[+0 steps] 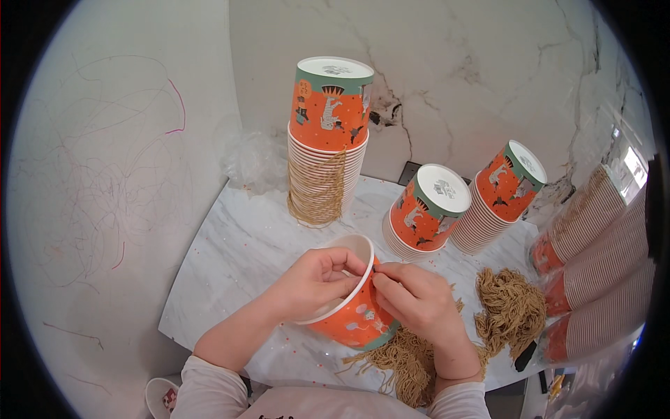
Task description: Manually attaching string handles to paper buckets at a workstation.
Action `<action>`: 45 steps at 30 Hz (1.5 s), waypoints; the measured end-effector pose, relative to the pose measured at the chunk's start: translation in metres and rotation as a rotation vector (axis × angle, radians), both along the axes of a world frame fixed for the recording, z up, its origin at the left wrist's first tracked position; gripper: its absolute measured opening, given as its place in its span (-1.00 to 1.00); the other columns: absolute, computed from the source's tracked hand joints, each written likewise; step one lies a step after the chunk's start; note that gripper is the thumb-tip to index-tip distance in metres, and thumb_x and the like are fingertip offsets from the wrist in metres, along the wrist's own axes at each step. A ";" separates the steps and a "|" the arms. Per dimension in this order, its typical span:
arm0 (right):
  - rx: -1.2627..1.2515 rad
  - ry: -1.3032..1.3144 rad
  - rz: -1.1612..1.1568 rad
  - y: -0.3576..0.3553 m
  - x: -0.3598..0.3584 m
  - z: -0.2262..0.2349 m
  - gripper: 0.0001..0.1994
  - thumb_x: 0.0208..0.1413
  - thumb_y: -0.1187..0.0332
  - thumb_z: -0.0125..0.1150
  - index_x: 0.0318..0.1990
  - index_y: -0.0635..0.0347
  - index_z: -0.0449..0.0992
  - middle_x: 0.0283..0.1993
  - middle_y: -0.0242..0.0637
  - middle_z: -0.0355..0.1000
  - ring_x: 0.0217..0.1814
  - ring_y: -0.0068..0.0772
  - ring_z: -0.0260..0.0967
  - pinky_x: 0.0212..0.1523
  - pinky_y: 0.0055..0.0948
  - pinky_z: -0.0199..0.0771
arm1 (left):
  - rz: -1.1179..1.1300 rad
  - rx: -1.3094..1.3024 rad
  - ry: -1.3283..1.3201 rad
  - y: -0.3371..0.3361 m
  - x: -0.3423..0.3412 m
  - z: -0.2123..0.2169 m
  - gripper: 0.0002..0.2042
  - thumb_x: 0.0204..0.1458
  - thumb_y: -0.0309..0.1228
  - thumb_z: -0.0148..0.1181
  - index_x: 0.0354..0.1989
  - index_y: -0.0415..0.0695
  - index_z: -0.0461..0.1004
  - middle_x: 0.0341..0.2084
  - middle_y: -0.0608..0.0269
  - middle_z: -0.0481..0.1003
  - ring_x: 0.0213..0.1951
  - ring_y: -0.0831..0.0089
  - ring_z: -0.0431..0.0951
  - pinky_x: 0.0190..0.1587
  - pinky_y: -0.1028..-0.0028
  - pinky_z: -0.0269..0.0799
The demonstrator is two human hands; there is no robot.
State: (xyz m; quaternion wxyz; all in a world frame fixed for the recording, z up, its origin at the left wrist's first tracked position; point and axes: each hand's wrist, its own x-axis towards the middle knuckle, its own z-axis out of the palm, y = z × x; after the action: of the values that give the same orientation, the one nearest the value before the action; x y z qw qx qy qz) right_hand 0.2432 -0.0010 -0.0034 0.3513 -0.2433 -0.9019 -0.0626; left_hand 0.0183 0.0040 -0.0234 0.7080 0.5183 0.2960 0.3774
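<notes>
An orange paper bucket (352, 327) with a green band and a white rim is tilted between my hands, its mouth toward the left. My left hand (322, 278) reaches over the rim, with thumb and fingers closed together inside. Outside, against the wall just below the rim, my right hand (419, 297) pinches at a small dark spot; what it grips is too small to make out. Below my right forearm lies a loose heap of tan cords (405, 366), partly covered by the arm.
A tall stack of upturned buckets (331, 105) stands behind, tan cords (317, 192) draped down its side. Two shorter stacks (422, 216) are to its right. Another cord bundle (509, 307) lies right, near plastic-wrapped bucket stacks (604, 279). Clear plastic (258, 159) sits by the wall.
</notes>
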 end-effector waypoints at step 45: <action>-0.884 0.381 -0.082 -0.006 -0.007 -0.002 -0.85 0.11 0.46 0.40 -0.18 0.30 0.63 -0.30 -0.24 0.64 -0.28 -0.47 0.63 -0.21 -0.49 0.63 | 0.272 0.676 0.656 -0.017 0.009 0.014 -0.93 0.18 -0.52 0.16 -0.20 -0.19 0.46 -0.32 0.16 0.57 -0.35 0.29 0.59 -0.27 0.39 0.49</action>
State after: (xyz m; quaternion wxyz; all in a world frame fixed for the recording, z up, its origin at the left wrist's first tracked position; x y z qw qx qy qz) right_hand 0.2364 -0.0067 -0.0056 0.3706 -0.4118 -0.7514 0.3585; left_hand 0.0276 -0.0135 -0.0094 0.3137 0.7674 0.4293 0.3582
